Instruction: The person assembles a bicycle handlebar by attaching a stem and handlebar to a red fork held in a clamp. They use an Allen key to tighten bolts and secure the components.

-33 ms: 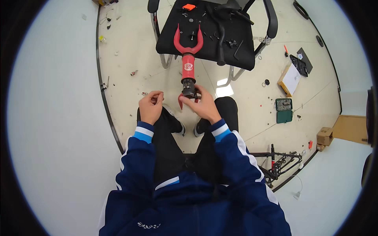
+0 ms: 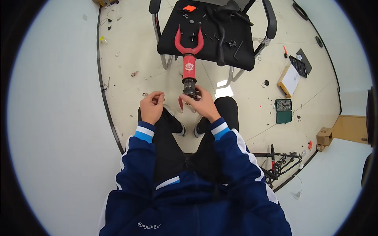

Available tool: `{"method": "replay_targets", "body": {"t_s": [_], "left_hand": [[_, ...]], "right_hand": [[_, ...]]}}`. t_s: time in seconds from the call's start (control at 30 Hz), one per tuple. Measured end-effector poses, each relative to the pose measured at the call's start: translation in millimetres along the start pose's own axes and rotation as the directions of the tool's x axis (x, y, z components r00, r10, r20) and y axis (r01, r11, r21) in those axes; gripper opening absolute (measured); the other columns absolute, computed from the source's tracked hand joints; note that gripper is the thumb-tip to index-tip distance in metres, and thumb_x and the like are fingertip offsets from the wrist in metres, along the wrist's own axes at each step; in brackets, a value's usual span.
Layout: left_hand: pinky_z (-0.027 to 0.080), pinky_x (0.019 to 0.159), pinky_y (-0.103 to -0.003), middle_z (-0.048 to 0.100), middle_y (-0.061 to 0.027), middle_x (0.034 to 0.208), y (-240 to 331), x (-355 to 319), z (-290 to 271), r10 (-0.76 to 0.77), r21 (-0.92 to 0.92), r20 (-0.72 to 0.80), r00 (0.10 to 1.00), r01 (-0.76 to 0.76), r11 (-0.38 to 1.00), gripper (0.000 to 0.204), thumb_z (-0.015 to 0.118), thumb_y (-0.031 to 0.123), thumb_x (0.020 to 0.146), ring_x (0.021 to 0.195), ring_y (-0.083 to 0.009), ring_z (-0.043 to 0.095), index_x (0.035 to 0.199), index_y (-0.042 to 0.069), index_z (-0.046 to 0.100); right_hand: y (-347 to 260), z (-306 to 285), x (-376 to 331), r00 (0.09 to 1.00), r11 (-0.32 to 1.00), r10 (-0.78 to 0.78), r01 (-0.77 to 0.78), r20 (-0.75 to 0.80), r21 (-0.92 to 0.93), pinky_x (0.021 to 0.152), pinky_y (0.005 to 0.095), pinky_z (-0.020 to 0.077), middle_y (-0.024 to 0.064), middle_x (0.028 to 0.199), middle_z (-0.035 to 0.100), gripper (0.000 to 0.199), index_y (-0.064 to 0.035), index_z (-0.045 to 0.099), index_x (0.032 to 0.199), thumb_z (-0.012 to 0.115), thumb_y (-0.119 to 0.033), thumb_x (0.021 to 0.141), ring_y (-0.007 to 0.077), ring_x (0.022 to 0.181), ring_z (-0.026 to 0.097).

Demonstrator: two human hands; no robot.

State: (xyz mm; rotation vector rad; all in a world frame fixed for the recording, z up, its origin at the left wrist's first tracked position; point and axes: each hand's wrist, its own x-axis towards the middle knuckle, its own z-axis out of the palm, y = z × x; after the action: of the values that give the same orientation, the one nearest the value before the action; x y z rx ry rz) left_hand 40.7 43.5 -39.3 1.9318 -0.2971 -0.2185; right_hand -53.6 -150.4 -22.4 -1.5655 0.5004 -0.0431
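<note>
Fingers of the right hand are wrapped around the black lower end of a red fork-shaped part, which is held pointing away from the person, its 2 curved prongs lying over the near edge of the black chair seat. Fingers of the left hand are curled in narrowly, pinched together; whether something small is held between them cannot be told. That hand is kept just to the left of the red part's black end, apart from it.

The chair seat is the largest thing ahead, and it is strewn with small black parts, a long black curved bar and an orange piece at its far edge. To the right of the chair, on the pale floor, a flat cardboard sheet with white paper is seen, and nearer the person a green case lies open. A small cardboard box is set further right, and a black bicycle frame lies below it.
</note>
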Motion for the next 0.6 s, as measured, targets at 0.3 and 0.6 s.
{"method": "replay_targets", "body": {"t_s": [0.3,0.6], "left_hand": [[0.05,0.057,-0.027,0.068,-0.0092,0.068,-13.2,-11.1,-9.5,0.082,0.08,-0.056,0.995,-0.077,0.994,0.011,0.07,0.01,0.088,0.059,-0.0129,0.064,0.092,0.001,0.072],[0.051,0.058,-0.029,0.069,-0.0103,0.069,-10.5,-13.1,-0.3,0.106,0.198,-0.003,0.994,-0.103,0.975,0.012,0.069,0.013,0.087,0.058,-0.0169,0.064,0.091,0.002,0.072]], "right_hand": [[5.5,2.0,6.3,0.999,0.994,-0.01,0.014,-0.042,0.104,0.063,0.0264,0.0529,0.0114,0.1,0.064,0.074,0.0078,0.054,0.128,0.082,-0.041,0.08,0.0141,0.076,0.063],[3.1,36.3,-13.8,0.809,0.965,-0.263,0.217,-0.526,-0.147,0.067,0.029,0.0525,0.0098,0.092,0.063,0.057,0.0057,0.059,0.111,0.083,-0.035,0.079,0.015,0.076,0.062]]}}
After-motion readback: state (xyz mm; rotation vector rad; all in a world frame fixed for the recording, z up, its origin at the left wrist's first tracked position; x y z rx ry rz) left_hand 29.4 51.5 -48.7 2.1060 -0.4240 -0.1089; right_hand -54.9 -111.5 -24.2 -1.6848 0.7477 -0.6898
